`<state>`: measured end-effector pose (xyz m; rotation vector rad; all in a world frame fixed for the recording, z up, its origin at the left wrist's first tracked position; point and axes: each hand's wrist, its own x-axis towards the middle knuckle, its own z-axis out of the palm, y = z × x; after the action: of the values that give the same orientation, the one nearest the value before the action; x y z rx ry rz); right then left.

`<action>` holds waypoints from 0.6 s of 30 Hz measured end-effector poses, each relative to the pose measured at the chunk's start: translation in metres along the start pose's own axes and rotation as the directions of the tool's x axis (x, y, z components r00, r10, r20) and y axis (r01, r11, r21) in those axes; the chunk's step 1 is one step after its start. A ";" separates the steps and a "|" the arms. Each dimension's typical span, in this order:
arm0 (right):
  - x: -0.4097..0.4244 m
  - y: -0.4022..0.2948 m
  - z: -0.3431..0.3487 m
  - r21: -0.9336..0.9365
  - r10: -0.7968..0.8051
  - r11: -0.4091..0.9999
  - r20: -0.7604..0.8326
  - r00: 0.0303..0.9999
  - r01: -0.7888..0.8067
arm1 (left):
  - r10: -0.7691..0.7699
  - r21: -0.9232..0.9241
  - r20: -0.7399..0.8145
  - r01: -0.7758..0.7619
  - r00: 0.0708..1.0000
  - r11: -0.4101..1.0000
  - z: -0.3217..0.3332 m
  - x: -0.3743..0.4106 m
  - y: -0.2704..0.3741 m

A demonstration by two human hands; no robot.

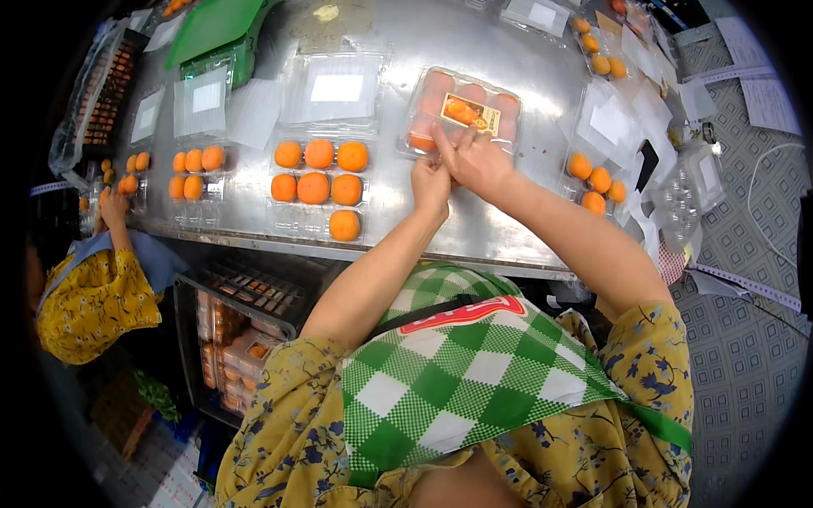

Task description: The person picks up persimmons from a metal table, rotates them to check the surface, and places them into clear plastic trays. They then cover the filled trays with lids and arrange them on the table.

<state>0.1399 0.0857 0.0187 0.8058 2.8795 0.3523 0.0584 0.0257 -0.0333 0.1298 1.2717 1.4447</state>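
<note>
A closed clear plastic clamshell (425, 95) of orange fruit lies on the metal worktable, a printed label (469, 114) on its lid. My left hand (433, 185) pinches the near edge of this pack. Over the near part of the lid rests my right hand (477, 159), its index finger reaching toward the left hand's fingertips and other fingers at the label. The right thumb is mostly hidden. Left of my hands is an open clamshell (298, 223) with several orange fruits (313, 188) in its tray; a white sheet (336, 89) covers its raised lid.
More open fruit packs (197, 159) line the metal worktable (406, 232) at left, others (597, 181) at right. A green plastic basket (216, 28) stands at back left. Below the edge sits a black crate (190, 355) of packed clamshells. A co-worker's hand (114, 208) handles fruit at far left.
</note>
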 end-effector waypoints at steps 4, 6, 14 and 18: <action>-0.005 -0.003 -0.003 -0.002 0.040 0.999 -0.027 0.999 -0.040 | -0.013 0.004 0.019 0.013 1.000 1.000 -0.003 -0.003 -0.004; -0.011 0.004 0.004 0.166 0.062 0.986 -0.215 0.975 -0.026 | -0.017 0.001 0.035 0.017 0.999 1.000 -0.003 -0.008 -0.004; -0.010 -0.013 0.001 -0.039 -0.004 0.999 -0.103 0.995 0.000 | -0.034 0.151 0.021 0.031 0.999 0.988 -0.017 -0.004 -0.012; -0.002 -0.011 -0.015 0.162 -0.017 0.987 0.080 0.997 0.004 | -0.126 0.124 -0.043 0.131 0.991 0.984 -0.030 -0.003 -0.012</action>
<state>0.1338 0.0729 0.0306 0.8087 2.8629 0.0833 0.0465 0.0021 -0.0529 0.1057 1.3757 1.2610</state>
